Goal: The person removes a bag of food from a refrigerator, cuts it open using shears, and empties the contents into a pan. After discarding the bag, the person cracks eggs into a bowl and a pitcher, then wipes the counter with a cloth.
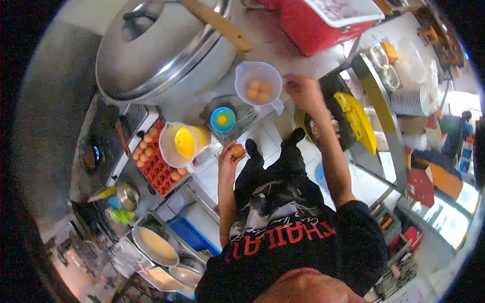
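Observation:
My left hand (231, 155) is closed around a brown egg (238, 150), low and just in front of the counter's edge. Close above it stands a small blue bowl (223, 119) with a cracked egg in it, yolk showing. To its left is a clear jug (174, 146) with beaten yellow egg inside. My right hand (302, 91) hangs to the right of a second clear jug (258, 83), which holds several whole brown eggs. Motion smears the right hand's fingers, so what they hold, if anything, cannot be made out.
A red egg tray (160, 174) holds several eggs at left. A large lidded pot (161, 55) with a wooden paddle (217, 22) on top stands behind. Left of the tray, a burner flame (96, 150) is lit. A red cooler (308, 30) and a yellow plastic piece (356, 121) are at right.

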Demonstrator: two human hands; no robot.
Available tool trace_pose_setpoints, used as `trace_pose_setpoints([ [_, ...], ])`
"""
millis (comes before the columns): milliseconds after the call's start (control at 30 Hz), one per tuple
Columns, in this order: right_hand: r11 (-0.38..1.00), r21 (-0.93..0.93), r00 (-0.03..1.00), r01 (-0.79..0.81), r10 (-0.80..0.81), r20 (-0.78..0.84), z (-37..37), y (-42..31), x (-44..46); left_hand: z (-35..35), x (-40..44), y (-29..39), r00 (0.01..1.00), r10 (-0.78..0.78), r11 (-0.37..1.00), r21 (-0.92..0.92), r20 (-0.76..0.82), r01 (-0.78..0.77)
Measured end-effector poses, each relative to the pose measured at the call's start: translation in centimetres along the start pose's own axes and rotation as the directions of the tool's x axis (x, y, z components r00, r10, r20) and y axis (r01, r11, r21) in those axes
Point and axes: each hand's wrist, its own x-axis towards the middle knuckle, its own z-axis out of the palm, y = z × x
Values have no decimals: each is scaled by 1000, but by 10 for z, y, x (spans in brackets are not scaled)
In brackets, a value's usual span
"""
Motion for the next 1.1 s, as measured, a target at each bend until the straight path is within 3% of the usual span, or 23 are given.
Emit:
trace_pose_setpoints([
  [33, 1000, -26, 990, 0, 4, 139, 23, -11, 24, -2, -3, 1, 999, 34, 999, -6, 31, -34],
  [67, 970, -210, 962, 121, -62, 267, 48, -15, 45, -2, -8, 3, 998, 49, 997, -56, 41, -46],
  [100, 892, -368, 912, 262, -104, 398, 72, -14, 61, -2, -14, 6, 997, 67, 992, -107, 49, -61],
  [200, 649, -553, 761, 522, -62, 646, 126, -4, 84, -13, -25, 10, 992, 115, 963, -250, 60, -96],
  [367, 464, -566, 688, 681, -141, 712, 152, 30, 80, -26, -54, 18, 979, 194, 916, -369, 59, -159],
  [567, 568, -580, 652, 584, 98, 752, 165, 58, 96, -31, -56, 18, 976, 213, 889, -424, 46, -174],
  [867, 577, -501, 677, 645, -128, 725, 188, 121, 105, -23, -45, 22, 965, 238, 905, -387, 113, -178],
  [1100, 556, -514, 649, 653, -62, 758, 147, 59, 108, -18, -50, 16, 970, 214, 919, -361, 114, -160],
])
